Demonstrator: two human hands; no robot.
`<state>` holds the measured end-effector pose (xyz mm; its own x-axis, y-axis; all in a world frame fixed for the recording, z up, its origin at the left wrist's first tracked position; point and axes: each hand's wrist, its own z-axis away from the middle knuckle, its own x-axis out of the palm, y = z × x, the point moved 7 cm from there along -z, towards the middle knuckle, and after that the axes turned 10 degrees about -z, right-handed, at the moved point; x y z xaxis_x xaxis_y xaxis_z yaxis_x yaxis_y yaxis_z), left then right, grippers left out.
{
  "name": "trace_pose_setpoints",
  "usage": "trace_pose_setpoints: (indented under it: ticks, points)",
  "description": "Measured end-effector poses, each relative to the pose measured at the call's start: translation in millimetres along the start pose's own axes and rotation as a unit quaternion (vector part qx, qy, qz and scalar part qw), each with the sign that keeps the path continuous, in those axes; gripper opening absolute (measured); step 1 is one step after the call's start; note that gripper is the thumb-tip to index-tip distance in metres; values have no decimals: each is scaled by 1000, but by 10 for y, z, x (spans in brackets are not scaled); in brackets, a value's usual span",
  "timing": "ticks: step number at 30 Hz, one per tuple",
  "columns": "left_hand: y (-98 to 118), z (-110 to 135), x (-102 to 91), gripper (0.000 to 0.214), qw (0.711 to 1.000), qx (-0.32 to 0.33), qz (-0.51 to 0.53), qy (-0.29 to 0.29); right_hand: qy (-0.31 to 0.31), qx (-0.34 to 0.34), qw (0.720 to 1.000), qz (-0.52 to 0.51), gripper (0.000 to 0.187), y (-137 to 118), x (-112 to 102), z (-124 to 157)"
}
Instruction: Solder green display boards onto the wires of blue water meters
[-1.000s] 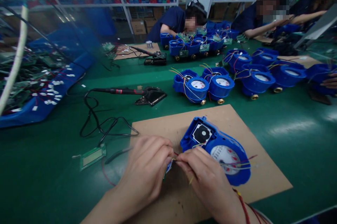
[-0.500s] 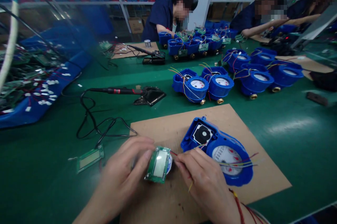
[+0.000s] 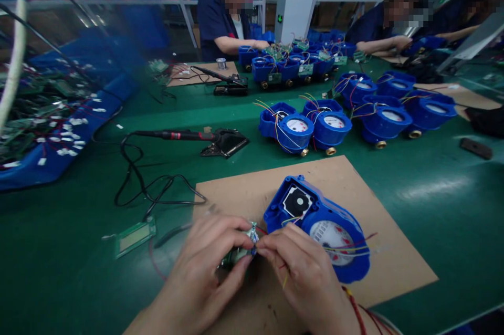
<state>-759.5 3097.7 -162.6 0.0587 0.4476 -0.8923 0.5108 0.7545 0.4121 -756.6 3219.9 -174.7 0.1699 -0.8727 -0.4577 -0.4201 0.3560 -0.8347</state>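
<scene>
My left hand (image 3: 208, 267) closes its fingertips round a small green circuit board (image 3: 235, 256), now tilted and mostly hidden behind the fingers. My right hand (image 3: 305, 264) pinches thin wires at the board's right edge, its fingertips almost touching those of the left. Exactly which wire ends it grips is hidden. Just beyond the right hand, an open blue water meter (image 3: 356, 222) lies on the cardboard sheet (image 3: 397, 267), with a white dial, a black square part and several coloured wires across it.
A second display board (image 3: 136, 236) rests on the green bench at left. Behind it lies a soldering iron (image 3: 173, 136) by its black stand (image 3: 228, 143). Several blue meters (image 3: 297, 133) stand farther back. A blue bin (image 3: 51, 167) holds boards. Co-workers sit across the bench.
Both hands have come together at the board, which has turned from face-up to tilted. The blue meter has shifted slightly left. Across the bench, one co-worker has moved left.
</scene>
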Motion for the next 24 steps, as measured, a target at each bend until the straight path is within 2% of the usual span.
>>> trace_pose_setpoints:
  ticks: [4, 11, 16, 19, 21, 24]
  points:
    - [-40, -5, 18, 12, 1000, -23, 11, 1, 3, -5, 1000, -1, 11, -2, -27, 3]
    - [-66, -24, 66, 7, 997, -48, 54, -33, 6, -18, 1000, 0, 11, -51, -82, 13]
    - [-208, -153, -31, 7, 995, -79, 40, -45, 62, -17, 998, -1, 10, -36, -291, 67]
    - [-316, -393, 46, 10, 989, -89, -13, -117, 148, 8, 989, 1, 12, 92, -509, 170]
    - [-306, -596, 174, 10, 981, -59, -40, -181, 196, 26, 980, -10, 12, 197, -624, 250]
    - [-202, -868, 425, 7, 959, -8, -57, -279, 238, 16, 971, -34, 12, 279, -718, 347]
